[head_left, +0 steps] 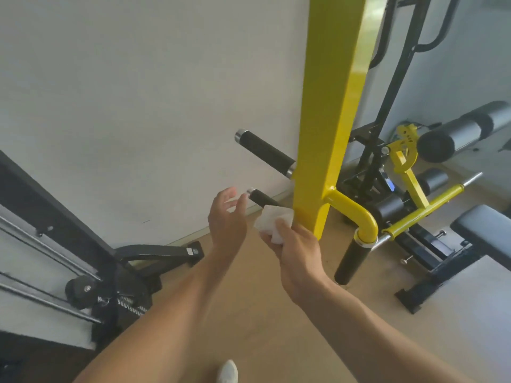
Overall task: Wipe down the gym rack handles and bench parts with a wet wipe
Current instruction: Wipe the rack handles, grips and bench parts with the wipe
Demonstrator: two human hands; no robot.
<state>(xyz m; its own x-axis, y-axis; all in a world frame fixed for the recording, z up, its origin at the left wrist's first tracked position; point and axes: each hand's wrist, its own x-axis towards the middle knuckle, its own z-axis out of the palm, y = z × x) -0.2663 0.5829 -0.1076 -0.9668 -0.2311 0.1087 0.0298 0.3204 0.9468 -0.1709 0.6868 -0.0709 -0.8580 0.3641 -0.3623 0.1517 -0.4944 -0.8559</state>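
Wet wipe gripped by right hand, left hand open

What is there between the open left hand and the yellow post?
In the head view, the white wet wipe, held by the right hand, and the lower black handle lie between the left hand and the yellow post.

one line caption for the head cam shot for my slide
Right hand presses a white wet wipe beside the yellow rack post; open left hand nears a black handle.

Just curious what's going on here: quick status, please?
Right hand clutching crumpled white wet wipe beside yellow steel upright post. Left hand open, empty, near lower black foam handle. Nothing blocking.
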